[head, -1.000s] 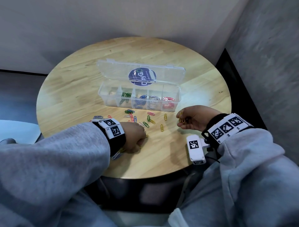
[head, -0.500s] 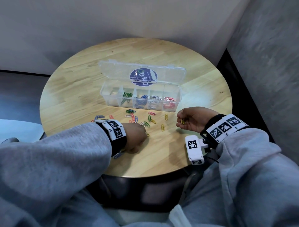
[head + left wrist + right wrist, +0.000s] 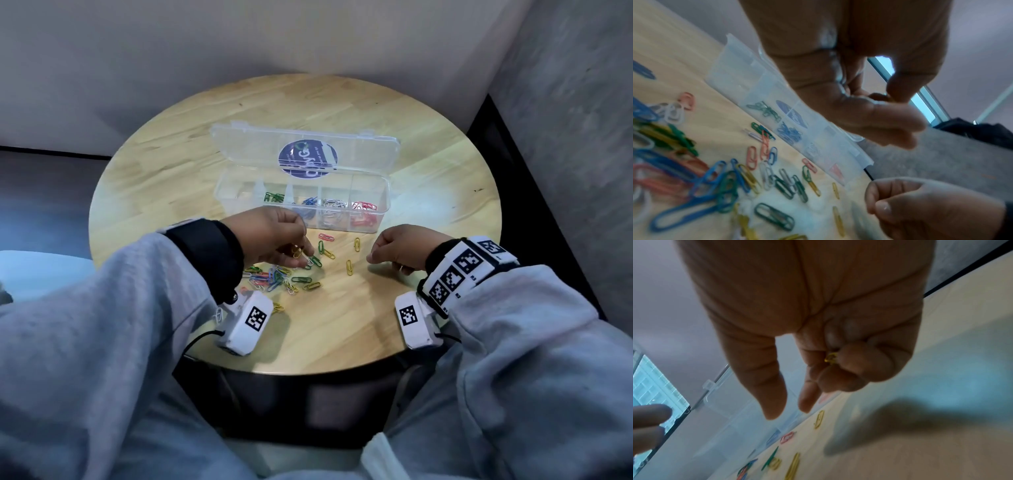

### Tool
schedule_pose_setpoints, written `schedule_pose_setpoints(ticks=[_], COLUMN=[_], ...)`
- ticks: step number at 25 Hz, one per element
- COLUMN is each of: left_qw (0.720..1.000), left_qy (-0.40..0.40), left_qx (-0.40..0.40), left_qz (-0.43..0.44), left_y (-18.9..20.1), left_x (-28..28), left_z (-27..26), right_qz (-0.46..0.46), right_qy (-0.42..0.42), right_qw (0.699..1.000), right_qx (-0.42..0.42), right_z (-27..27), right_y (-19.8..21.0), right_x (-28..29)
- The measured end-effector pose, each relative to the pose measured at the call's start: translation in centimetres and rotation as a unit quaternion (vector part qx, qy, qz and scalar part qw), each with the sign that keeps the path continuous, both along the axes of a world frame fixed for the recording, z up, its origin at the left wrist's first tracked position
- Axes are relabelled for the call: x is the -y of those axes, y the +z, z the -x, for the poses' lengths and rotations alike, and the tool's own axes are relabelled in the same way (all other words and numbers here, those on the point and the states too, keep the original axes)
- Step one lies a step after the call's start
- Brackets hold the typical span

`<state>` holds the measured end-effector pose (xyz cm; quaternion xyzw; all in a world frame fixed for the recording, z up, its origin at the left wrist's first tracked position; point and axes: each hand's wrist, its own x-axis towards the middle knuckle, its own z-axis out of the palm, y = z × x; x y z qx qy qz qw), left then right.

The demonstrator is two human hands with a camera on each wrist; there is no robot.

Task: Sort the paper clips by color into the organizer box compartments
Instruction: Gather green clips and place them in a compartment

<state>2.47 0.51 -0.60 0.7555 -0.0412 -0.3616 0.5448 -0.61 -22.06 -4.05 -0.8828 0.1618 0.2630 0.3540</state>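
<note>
Fingers (image 3: 849, 369) pinch yellow clips (image 3: 830, 359); organizer box (image 3: 383, 212) label illegible.

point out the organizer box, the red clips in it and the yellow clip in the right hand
organizer box (image 3: 236, 195): head view, bare left-end wall
red clips (image 3: 365, 207): head view, middle of the pile in the right-end compartment
yellow clip (image 3: 830, 357): right wrist view, bit showing between curled fingers

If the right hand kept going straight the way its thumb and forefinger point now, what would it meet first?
Probably the yellow paper clip lying just ahead of the right hand on the table; the hand's height above the table is unclear.
</note>
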Motion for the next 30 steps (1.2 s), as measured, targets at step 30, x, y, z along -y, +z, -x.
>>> schedule_pose_setpoints(ticks=[30], left_qw=[0.876], left_qy=[-0.225], left_qx=[0.224], left_qz=[-0.362], left_y=[-3.0], left_x=[0.1], left_z=[0.2], right_qz=[0.047], right_qy=[0.112], right_qw=[0.992], right_qx=[0.011], right_z=[-0.3], right_y=[-0.2], right_x=[-2.1])
